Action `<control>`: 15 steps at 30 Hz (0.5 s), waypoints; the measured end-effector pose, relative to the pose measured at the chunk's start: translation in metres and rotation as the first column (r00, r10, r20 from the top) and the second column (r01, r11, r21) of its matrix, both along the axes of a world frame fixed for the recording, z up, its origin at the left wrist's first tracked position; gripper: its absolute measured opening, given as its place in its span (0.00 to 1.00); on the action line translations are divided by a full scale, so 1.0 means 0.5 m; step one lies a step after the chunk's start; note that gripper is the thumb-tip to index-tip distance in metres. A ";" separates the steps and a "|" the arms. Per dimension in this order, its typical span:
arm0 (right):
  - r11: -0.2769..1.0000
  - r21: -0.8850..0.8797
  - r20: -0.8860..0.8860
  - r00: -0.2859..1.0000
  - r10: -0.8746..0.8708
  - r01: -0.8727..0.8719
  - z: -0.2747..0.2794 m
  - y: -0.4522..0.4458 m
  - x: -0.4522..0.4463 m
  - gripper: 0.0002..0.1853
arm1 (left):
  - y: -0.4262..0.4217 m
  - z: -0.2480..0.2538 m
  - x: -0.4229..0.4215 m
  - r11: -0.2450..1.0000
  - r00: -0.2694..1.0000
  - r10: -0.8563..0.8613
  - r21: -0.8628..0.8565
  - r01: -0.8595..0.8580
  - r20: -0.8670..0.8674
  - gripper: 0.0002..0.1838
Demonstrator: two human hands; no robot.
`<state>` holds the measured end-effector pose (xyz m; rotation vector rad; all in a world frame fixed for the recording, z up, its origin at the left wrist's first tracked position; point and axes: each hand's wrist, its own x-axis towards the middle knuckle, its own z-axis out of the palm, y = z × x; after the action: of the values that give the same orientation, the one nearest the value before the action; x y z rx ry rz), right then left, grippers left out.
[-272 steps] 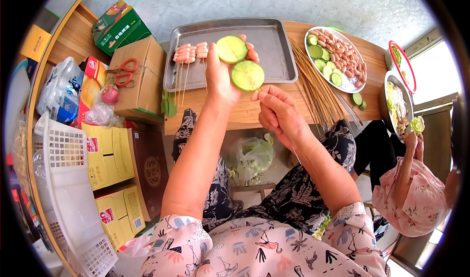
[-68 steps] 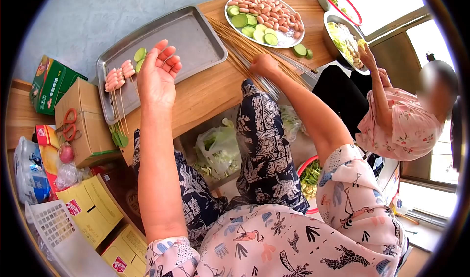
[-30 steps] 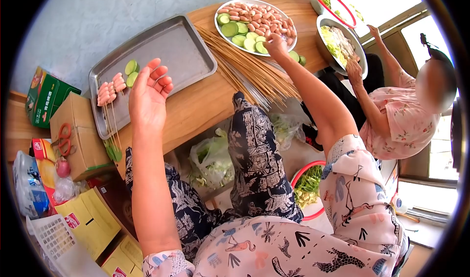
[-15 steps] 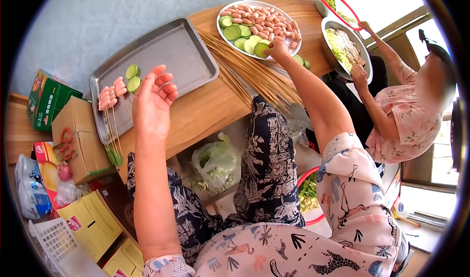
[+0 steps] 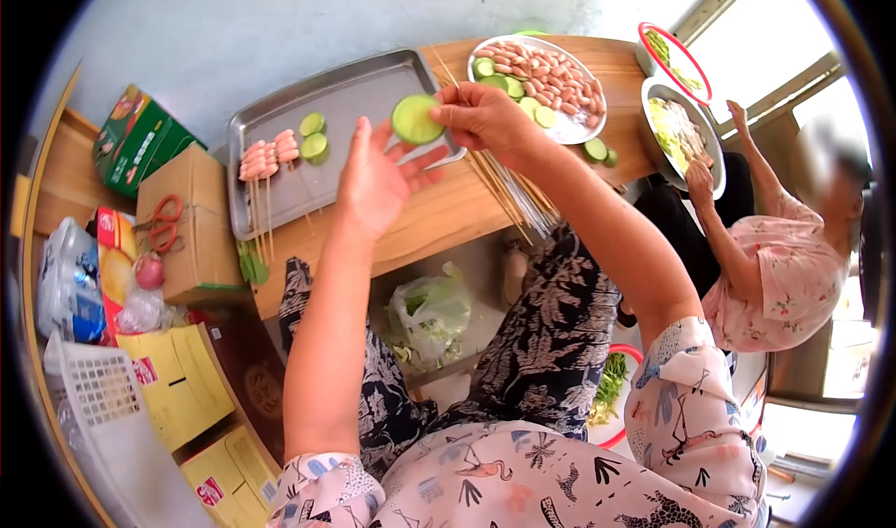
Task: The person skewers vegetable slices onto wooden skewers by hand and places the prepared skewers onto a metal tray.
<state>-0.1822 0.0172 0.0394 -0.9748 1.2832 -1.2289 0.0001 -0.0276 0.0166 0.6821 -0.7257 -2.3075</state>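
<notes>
Partly hidden by right hand (image 5: 487,125): thin stick (image 5: 446,69); grip pinches green slice (image 5: 416,119); left hand (image 5: 375,184) spread wide.

Daylight glares white through a grey-brown-framed window (image 5: 775,42) at right, next to a pale blue-white wall (image 5: 308,14). A brown wood-grain table (image 5: 623,59) with a curved edge stands along it, a light-brown wooden shelf (image 5: 67,145) at far left and grey flooring (image 5: 485,290) below
</notes>
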 end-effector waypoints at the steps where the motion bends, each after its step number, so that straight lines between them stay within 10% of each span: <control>1: 0.999 -0.041 -0.110 0.993 -0.030 0.025 -0.005 0.000 0.030 0.11 | -0.001 -0.008 0.006 0.997 0.991 -0.079 -0.027 0.076 -0.110 0.28; 5: 0.940 -0.210 -0.135 0.944 -0.300 0.268 0.012 0.017 0.081 0.18 | -0.020 -0.051 0.025 0.994 0.960 -0.111 -0.011 0.112 -0.257 0.27; 15: 0.980 -0.161 0.081 0.991 -0.102 0.114 -0.003 0.082 0.082 0.17 | -0.084 -0.004 0.063 0.999 0.887 0.031 -0.016 -0.043 -0.461 0.25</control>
<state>-0.1413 0.0582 0.0378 -0.9789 1.2050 -1.4610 0.0318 -0.0696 0.0145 0.1143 -0.5090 -2.2924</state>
